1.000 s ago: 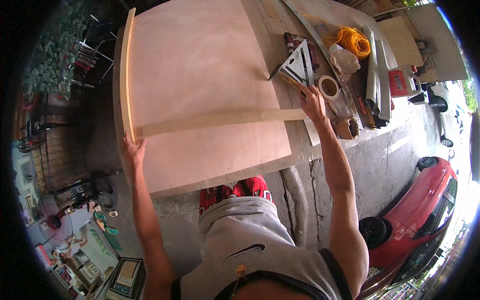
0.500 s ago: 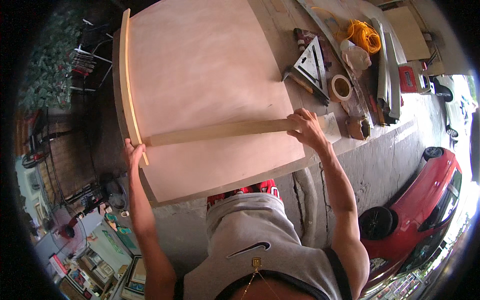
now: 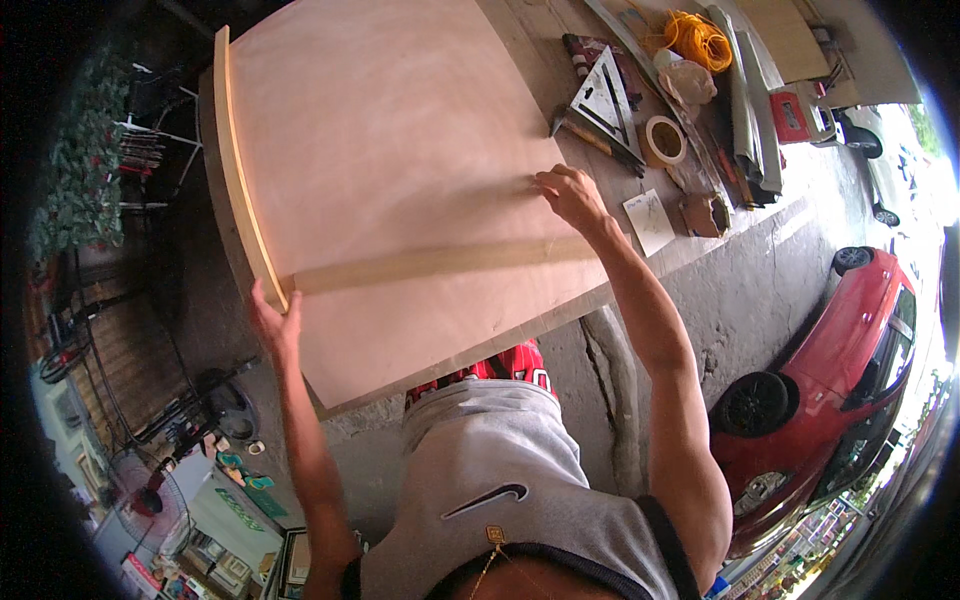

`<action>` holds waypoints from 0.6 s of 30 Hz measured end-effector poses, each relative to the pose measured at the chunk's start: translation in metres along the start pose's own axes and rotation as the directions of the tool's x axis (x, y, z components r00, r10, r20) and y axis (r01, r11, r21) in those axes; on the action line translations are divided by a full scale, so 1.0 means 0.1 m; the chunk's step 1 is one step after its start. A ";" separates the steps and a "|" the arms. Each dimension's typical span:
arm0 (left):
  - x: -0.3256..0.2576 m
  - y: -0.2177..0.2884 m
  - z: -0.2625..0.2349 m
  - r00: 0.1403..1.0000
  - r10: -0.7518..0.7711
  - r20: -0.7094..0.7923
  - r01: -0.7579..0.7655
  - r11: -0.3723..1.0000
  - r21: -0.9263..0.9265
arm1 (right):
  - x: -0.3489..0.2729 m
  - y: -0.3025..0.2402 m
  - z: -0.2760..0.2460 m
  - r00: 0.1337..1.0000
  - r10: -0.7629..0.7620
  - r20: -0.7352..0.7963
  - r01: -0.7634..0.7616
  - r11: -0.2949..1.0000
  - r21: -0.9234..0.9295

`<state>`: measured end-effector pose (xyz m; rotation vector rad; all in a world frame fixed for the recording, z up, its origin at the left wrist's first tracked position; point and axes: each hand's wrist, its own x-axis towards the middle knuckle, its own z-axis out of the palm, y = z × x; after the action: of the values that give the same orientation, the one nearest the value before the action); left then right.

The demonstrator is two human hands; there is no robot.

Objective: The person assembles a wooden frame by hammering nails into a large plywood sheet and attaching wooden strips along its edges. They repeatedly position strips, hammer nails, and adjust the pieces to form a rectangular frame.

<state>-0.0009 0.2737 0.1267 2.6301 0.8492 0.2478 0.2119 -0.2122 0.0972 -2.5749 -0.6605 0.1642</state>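
A large pale plywood sheet lies flat before me. A thin wooden strip runs across it from left to right, and another strip stands along its left edge. My left hand presses the sheet's left edge where the two strips meet. My right hand rests on the sheet's right edge, above the cross strip, fingers bent and holding nothing.
To the right lie a metal triangle square, a tape roll, a paper slip, orange cord and boards. A red car is parked at lower right. A fan and clutter are at lower left.
My right hand left the right end of the cross strip and moved up onto the sheet's edge. My left hand stays at the left corner. The view has shifted closer.
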 end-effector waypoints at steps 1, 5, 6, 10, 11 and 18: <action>-0.08 0.15 0.02 0.994 0.112 -0.002 -0.112 0.994 0.010 | 0.05 0.02 0.01 0.998 -0.042 0.035 0.044 0.998 -0.045; -0.47 0.90 0.19 0.925 0.356 0.134 -0.358 0.934 -0.005 | 0.19 0.10 0.10 0.966 -0.201 0.164 0.230 0.957 -0.180; -0.52 1.09 0.25 0.889 0.430 0.160 -0.430 0.902 -0.036 | 0.23 0.11 0.13 0.954 -0.233 0.189 0.272 0.938 -0.217; -0.64 1.61 0.43 0.687 0.607 0.399 -0.618 0.777 -0.119 | 0.33 0.12 0.13 0.930 -0.318 0.184 0.352 0.915 -0.199; -0.64 1.67 0.46 0.703 0.581 0.411 -0.598 0.795 -0.101 | 0.33 0.10 0.08 0.932 -0.303 0.200 0.339 0.922 -0.184; -0.58 1.75 0.53 0.662 0.614 0.429 -0.632 0.766 -0.119 | -0.20 -0.07 -0.71 0.980 0.191 0.048 -0.029 -0.105 0.994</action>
<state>0.0591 0.0927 0.1438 2.7487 -0.2368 -0.2148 0.2079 -0.2457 0.1628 -0.9960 -0.0551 0.3901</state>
